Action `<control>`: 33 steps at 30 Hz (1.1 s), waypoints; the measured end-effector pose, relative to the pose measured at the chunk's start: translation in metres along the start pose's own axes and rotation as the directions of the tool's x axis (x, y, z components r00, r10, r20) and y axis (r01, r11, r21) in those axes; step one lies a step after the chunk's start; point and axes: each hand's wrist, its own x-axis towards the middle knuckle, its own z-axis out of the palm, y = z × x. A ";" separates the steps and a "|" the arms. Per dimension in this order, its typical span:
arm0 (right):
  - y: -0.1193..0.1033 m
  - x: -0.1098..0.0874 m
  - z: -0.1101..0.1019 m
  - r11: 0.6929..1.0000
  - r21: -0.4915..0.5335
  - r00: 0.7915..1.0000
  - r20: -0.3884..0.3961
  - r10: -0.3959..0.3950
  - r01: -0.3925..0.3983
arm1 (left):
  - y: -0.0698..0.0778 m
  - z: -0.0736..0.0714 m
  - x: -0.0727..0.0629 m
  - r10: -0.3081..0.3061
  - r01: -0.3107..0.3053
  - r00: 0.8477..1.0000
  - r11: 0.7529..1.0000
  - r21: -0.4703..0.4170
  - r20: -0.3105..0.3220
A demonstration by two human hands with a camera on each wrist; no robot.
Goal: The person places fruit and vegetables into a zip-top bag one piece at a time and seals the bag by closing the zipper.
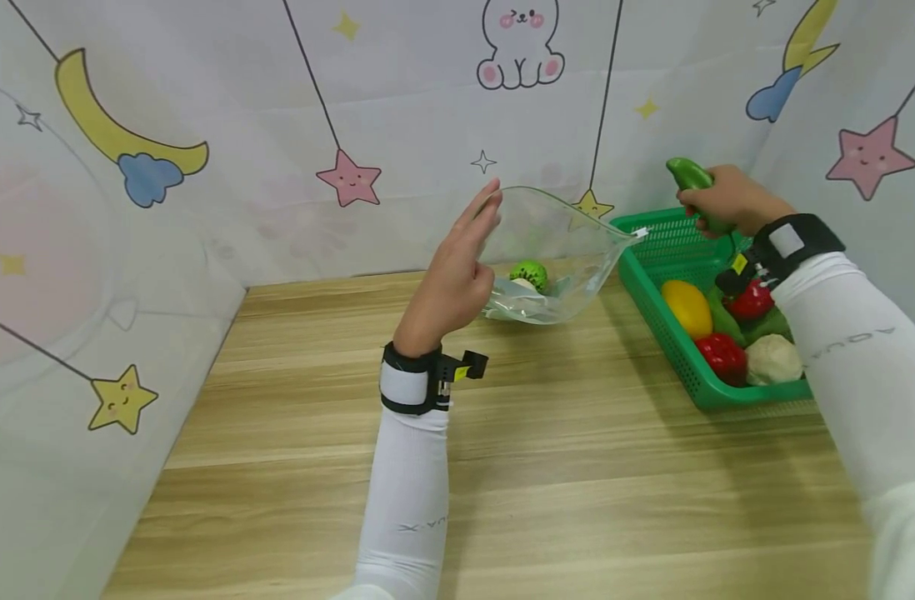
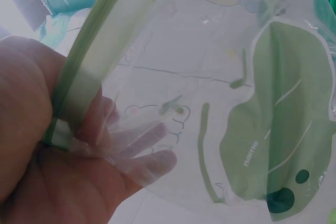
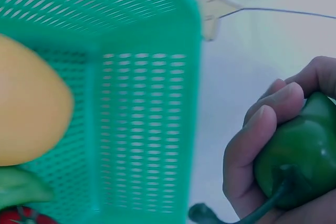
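Observation:
A clear zip bag point(image 1: 570, 258) stands propped with its mouth spread, a green leaf print point(image 2: 294, 103) on its side. My left hand point(image 1: 453, 267) holds the bag's left rim; the green zip strip point(image 2: 79, 66) runs between thumb and palm, with straight fingers seen through the film. Inside the bag lie a green ball-like piece with dark specks point(image 1: 529, 273) and a whitish piece partly hidden behind the film. My right hand point(image 1: 735, 200) grips a glossy green pepper point(image 3: 299, 156) above the back of the green basket point(image 1: 667, 333), its stem pointing out past the fingers.
In the basket are a yellow oval fruit point(image 1: 686, 308), a red vegetable point(image 1: 722, 358), a red tomato point(image 1: 753, 302), a lumpy off-white piece point(image 1: 774, 360) and green pieces. The wooden table point(image 1: 315, 450) meets a printed curtain point(image 1: 412, 75) behind the bag.

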 end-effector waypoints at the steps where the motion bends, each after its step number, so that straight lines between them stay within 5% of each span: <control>1: -0.005 -0.003 -0.003 1.000 0.013 1.000 -0.016 -0.007 0.007 | 0.000 0.000 0.000 0.001 -0.001 1.000 1.000 -0.001 -0.001; 13: -0.073 -0.039 -0.014 0.980 0.058 0.973 -0.144 -0.183 0.192 | 0.000 0.002 0.000 0.007 -0.007 1.000 1.000 -0.006 -0.002; 21: -0.124 -0.071 0.008 0.931 -0.010 0.917 -0.170 -0.361 0.365 | -0.001 0.002 0.002 0.013 -0.013 1.000 1.000 -0.015 -0.005; 33: -0.177 -0.114 0.052 0.809 -0.213 0.822 -0.043 -0.568 0.547 | -0.001 0.005 0.004 0.011 -0.011 1.000 1.000 -0.026 0.001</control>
